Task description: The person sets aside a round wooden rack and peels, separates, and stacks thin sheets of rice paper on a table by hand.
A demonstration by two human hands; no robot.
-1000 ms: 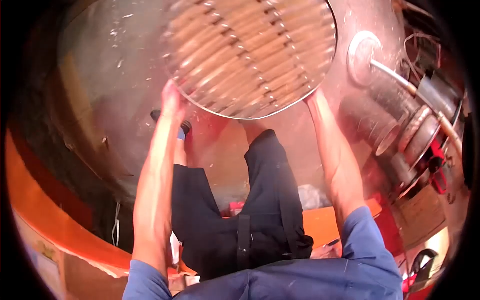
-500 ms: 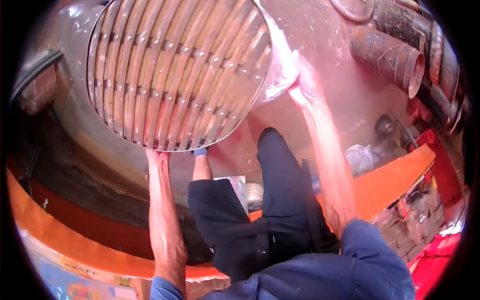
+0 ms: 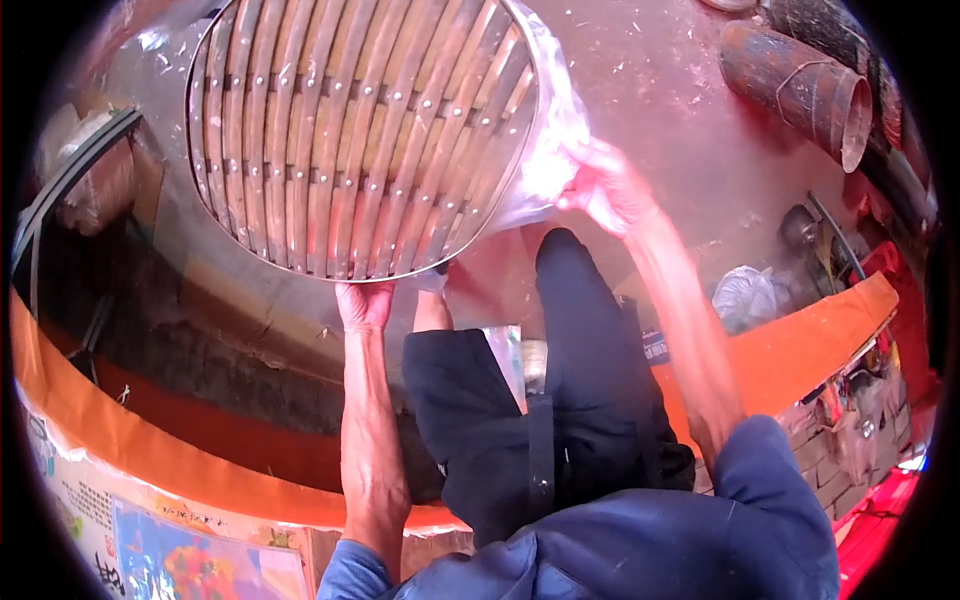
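Note:
A large round rack of riveted wooden slats (image 3: pixel 345 140) with a thin metal rim faces me, its underside or top I cannot tell. My left hand (image 3: pixel 365 303) supports it at the near edge; the fingers go out of sight behind the rim. At the right side of the rack, thin clear plastic sheeting (image 3: pixel 550 140) hangs crumpled along the rim. My right hand (image 3: pixel 608 188) pinches this sheeting between thumb and fingers, just off the rack's edge. Whatever lies behind the rack is hidden.
A rusty metal cylinder (image 3: pixel 795 95) lies at the upper right. An orange-covered curved ledge (image 3: pixel 790 350) runs around me, with a white plastic bundle (image 3: pixel 745 298) beyond it. Dark curved bars (image 3: pixel 75 175) stand at the left. My knees are below the rack.
My right hand has come down slightly and pinches the sheeting lower along the rim. The rack sits slightly higher in view, and more of my left hand shows beneath it.

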